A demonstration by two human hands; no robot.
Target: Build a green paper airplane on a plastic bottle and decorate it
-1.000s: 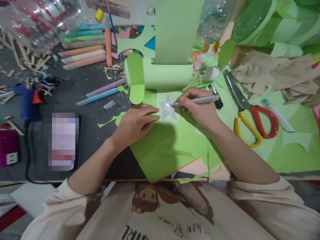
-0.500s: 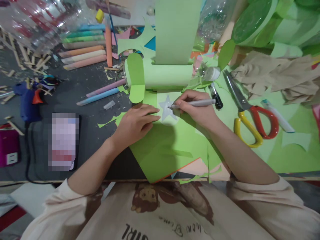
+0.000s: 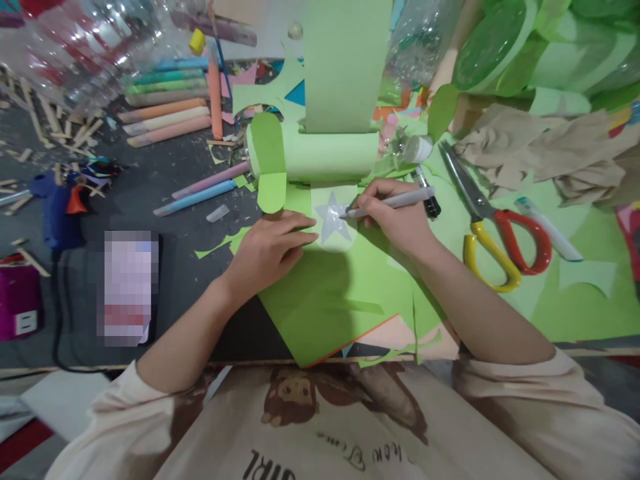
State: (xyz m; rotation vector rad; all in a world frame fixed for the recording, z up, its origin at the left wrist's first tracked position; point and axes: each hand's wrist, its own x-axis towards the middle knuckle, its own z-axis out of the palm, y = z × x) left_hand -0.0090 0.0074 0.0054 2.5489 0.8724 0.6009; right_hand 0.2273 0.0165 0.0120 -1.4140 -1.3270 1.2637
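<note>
My right hand (image 3: 393, 217) is closed around a grey marker (image 3: 400, 200), its tip on a silvery-grey star (image 3: 333, 220). The star sits on a pale green piece of paper (image 3: 336, 247) with a rounded lower end. Fingers stretched, my left hand (image 3: 275, 247) lies flat with its fingertips at the left edge of that piece. Under both is a brighter green sheet (image 3: 305, 300). Just beyond stands a bottle wrapped in light green paper (image 3: 330, 157), lying on its side with a green paper strip (image 3: 269, 150) around its left end. A black marker cap (image 3: 427, 197) lies beyond my right hand.
Scissors (image 3: 480, 213) with red and yellow handles lie on the right, near crumpled brown paper (image 3: 540, 147). To the left are a phone (image 3: 127, 287), a blue glue gun (image 3: 60, 213) and several coloured markers (image 3: 167, 110). Plastic bottles (image 3: 100, 40) crowd the back left.
The marker tip has moved slightly to the right on the star, and the grey marker is a little more level. My left hand stays in place; the view has shifted slightly.
</note>
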